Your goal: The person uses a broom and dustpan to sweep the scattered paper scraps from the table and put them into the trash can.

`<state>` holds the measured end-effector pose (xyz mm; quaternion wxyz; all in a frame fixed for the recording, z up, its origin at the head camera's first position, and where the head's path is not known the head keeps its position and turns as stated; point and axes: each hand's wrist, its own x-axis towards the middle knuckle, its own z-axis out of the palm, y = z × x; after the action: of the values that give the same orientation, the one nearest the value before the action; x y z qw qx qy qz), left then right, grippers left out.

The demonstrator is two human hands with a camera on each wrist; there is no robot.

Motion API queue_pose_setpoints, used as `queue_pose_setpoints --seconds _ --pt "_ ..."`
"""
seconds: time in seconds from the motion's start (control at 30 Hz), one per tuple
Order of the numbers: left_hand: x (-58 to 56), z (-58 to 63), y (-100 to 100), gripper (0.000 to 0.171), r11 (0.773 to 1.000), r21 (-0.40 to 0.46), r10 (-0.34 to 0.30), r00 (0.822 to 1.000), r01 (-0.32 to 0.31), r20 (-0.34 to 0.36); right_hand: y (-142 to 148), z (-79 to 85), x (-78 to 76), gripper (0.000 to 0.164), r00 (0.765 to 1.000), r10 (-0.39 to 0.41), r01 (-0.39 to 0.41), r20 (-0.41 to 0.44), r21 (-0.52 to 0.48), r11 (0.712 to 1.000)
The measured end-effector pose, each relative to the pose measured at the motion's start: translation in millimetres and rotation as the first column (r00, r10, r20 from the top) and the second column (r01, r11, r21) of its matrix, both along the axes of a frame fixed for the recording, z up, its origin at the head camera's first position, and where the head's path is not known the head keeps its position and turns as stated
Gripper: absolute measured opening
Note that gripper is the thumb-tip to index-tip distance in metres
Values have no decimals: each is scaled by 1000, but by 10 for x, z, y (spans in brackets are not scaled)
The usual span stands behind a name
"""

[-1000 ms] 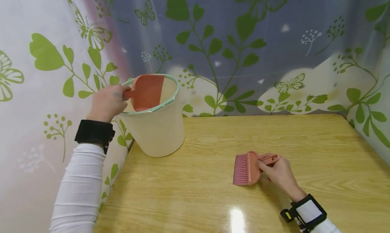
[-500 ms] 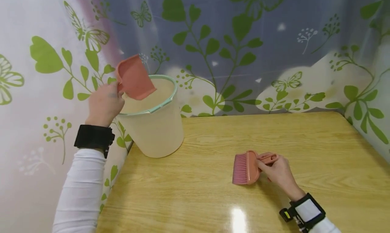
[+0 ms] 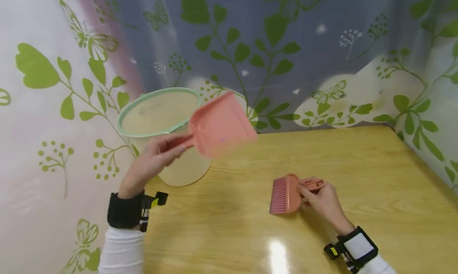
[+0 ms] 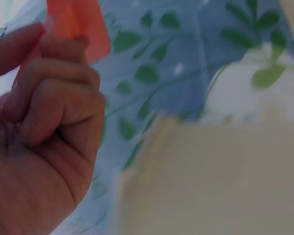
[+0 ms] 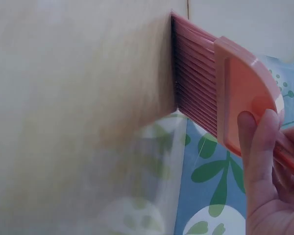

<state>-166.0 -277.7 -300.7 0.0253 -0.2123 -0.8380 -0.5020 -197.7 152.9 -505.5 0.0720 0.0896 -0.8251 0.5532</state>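
A coral-pink dustpan is held up in front of the right side of a cream bucket with a mint-green rim. My left hand grips its short handle; the pan points right and tilts. In the left wrist view, curled fingers wrap that handle, and only part of the dustpan shows. Over the table, my right hand holds a pink hand brush by its handle, bristles to the left. The right wrist view shows the thumb pressed against the brush, its bristle tips at the tabletop.
The bucket stands at the back left corner of the wood-grain table. Behind and beside the table hangs a curtain with green leaves and butterflies. Glare lies on the table's near part.
The dustpan was tipped inside the bucket, then rose out of it, and is now to the right of the rim in my left hand. The brush and right hand stay nearly still.
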Motion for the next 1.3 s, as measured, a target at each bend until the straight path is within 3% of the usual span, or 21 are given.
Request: queue_pose_setpoints --seconds 0.1,0.17,0.23,0.37,0.5,0.63,0.73,0.8,0.87,0.93,0.97,1.0,1.07,1.17,1.23,1.3 --pt "4 -401 172 37 986 -58 -151 987 155 58 7 23 10 23 1000 -2 2 -10 -18 1000" --pt "-33 -660 244 35 975 -98 -191 978 200 89 11 50 23 24 1000 -13 13 -20 -12 1000" --pt "-58 -899 272 35 971 -129 -185 973 203 137 18 76 42 25 999 -25 25 -19 -10 1000" --pt "-74 -1296 265 35 968 -194 -116 968 160 221 48 91 83 26 999 -42 42 4 -30 999" --pt "-100 -1633 285 32 959 -263 -51 975 108 217 116 63 107 28 998 -57 58 24 -71 996" --pt "-168 -1866 385 30 950 -298 -20 972 90 232 188 49 146 27 996 -88 86 -18 -80 993" --pt "-257 -1929 490 29 939 -332 -10 971 92 240 174 67 176 22 988 -97 90 -123 -65 994" --pt "-331 -1932 568 29 925 -371 -4 974 89 225 124 79 192 17 968 -65 63 -241 -18 998" --pt "-405 -1922 656 30 909 -407 1 977 88 215 61 70 214 17 929 29 8 -368 98 995" --pt "-479 -1919 753 31 896 -432 -12 978 103 209 -11 39 256 24 868 164 -40 -469 263 964" --pt "-512 -1918 802 32 889 -444 -20 977 115 213 -52 15 283 26 833 236 -41 -500 369 928" --pt "-542 -1924 850 32 885 -447 -31 975 129 219 -96 -8 315 28 802 311 -42 -509 472 880" --pt "-594 -1944 931 33 881 -446 -53 970 157 237 -196 -53 374 28 762 432 -41 -483 630 776" --pt "-639 -1963 1020 33 879 -447 -48 963 167 264 -356 -95 413 24 745 528 -31 -406 771 636" --pt "-663 -1964 1068 32 879 -448 -40 961 165 274 -436 -107 411 24 749 553 -49 -364 803 594" --pt "-684 -1956 1114 32 878 -449 -37 958 167 285 -480 -117 399 26 749 563 -53 -350 815 577"
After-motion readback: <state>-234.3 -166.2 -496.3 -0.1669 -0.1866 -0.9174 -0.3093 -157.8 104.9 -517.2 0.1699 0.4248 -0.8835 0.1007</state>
